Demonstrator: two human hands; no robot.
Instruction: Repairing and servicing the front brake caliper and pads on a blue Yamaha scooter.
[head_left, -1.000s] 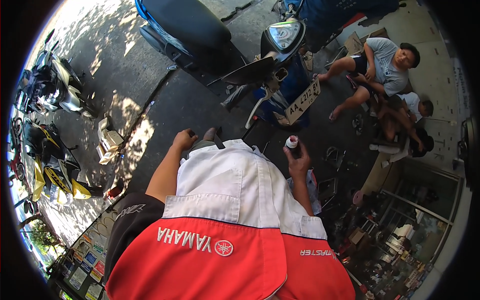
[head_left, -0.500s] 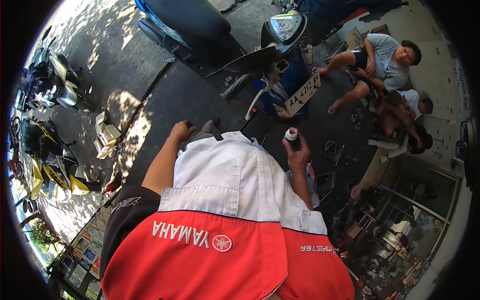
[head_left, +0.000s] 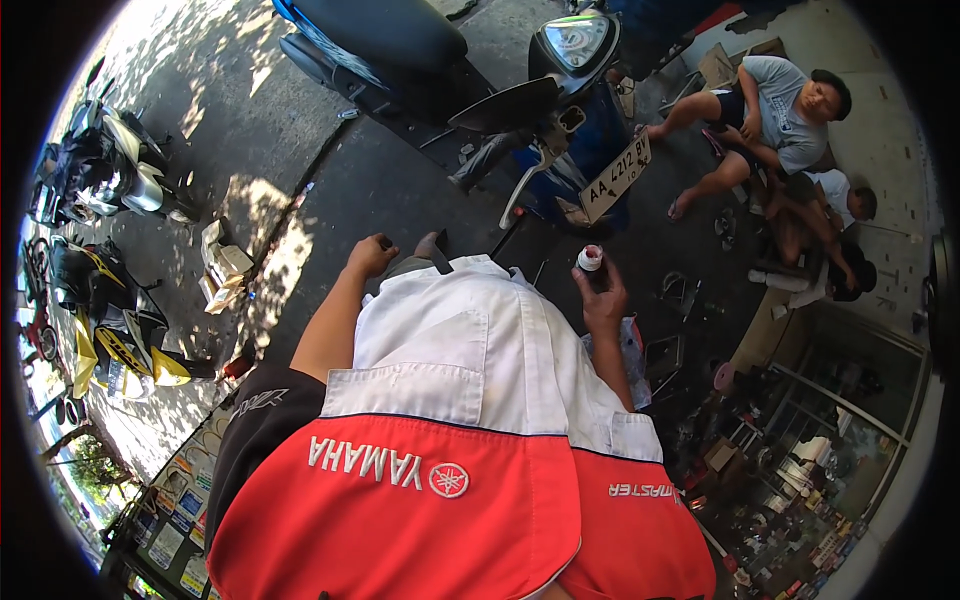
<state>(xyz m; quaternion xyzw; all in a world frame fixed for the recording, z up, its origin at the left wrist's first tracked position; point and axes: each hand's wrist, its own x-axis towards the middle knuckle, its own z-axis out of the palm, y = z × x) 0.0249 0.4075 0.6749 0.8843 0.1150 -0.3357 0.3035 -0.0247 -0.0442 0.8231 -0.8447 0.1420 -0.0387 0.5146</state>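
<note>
In my right hand is a small white bottle, upright, with its top uncovered and something reddish at the mouth. My left hand hangs beside my white and red work shirt with fingers curled; whatever is in them, if anything, is hidden. Just ahead of me stands a blue scooter with a black seat, a silver brake lever and a front plate. My hands are apart from it.
Two other people sit low along the right wall. Parked motorbikes line the left, near flattened cardboard on the ground. A glass display case with cluttered small items is at lower right, and a metal stand lies right of my bottle.
The view has shifted slightly. Both hands sit a little higher in the picture, and the bottle is still in my right hand.
</note>
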